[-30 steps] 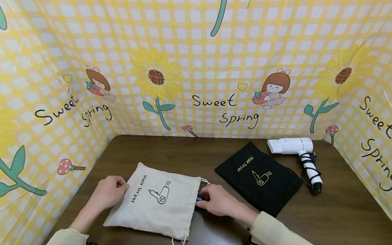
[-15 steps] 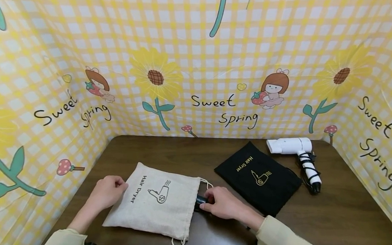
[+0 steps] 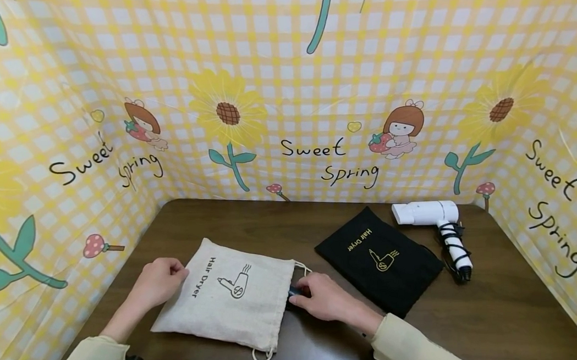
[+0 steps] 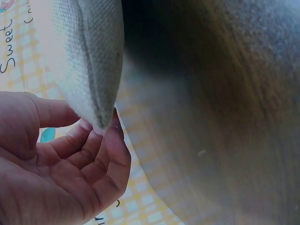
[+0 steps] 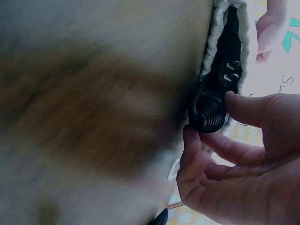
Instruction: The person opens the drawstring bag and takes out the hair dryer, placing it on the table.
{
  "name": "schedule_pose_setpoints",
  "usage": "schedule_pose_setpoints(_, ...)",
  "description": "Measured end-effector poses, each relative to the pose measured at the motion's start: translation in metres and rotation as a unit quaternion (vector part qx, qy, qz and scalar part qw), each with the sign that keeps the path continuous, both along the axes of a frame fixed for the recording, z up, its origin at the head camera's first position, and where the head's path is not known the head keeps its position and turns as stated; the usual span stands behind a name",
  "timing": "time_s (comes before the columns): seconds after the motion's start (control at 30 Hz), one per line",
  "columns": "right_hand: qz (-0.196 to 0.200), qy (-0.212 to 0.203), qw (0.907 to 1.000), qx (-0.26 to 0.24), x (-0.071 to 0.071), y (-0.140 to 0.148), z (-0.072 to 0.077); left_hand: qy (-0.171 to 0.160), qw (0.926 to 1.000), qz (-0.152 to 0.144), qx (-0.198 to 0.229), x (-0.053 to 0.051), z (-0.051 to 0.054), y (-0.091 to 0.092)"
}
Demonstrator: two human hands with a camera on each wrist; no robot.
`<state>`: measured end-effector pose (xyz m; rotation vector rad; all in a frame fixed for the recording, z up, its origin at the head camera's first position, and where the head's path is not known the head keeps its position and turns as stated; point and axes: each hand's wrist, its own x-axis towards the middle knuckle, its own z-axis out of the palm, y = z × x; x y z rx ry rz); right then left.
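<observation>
A cream drawstring bag, printed with "Hair Dryer" and a dryer outline, lies flat on the table. My left hand pinches its left edge; thumb and fingertips meet around that edge in the left wrist view. At the bag's mouth on the right, my right hand grips the end of a black hair dryer. In the right wrist view its round ringed end sits between thumb and fingers, just outside the opening. The bag hides most of the dryer.
Right of the bag lies a flat black "Hair Dryer" pouch. A white hair dryer with black cord wound round its handle is at the back right. A patterned cloth surrounds the table.
My right hand drew slightly right, showing more of the black hair dryer, then moved back left against the bag's mouth. The left hand and the bag have barely moved.
</observation>
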<state>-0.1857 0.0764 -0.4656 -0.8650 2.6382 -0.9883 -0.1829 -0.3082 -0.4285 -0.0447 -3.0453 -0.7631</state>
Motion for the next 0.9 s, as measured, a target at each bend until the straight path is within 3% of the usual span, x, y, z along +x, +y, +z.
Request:
schedule_pose_setpoints(0.13,-0.011,-0.004,0.9999,0.002,0.0006,-0.0004,0.001,0.006,1.0,-0.003,0.0,0.0004,0.0005,0.0002)
schedule_pose_setpoints(0.33,-0.047,-0.102,0.9935,-0.019,0.0019,-0.0005,0.0066,0.004,1.0,-0.001,0.004,0.0004,0.0008,-0.001)
schedule_pose_setpoints(0.6,-0.04,-0.223,0.9698,-0.09,0.0021,-0.0027,0.0096,0.001,1.0,-0.002,0.006,-0.0001,-0.0005,-0.0025)
schedule_pose_setpoints(0.9,-0.021,-0.286,0.9505,-0.12,0.0014,-0.0049,0.0051,-0.009,0.9999,0.004,0.008,-0.0027,-0.0021,-0.0021)
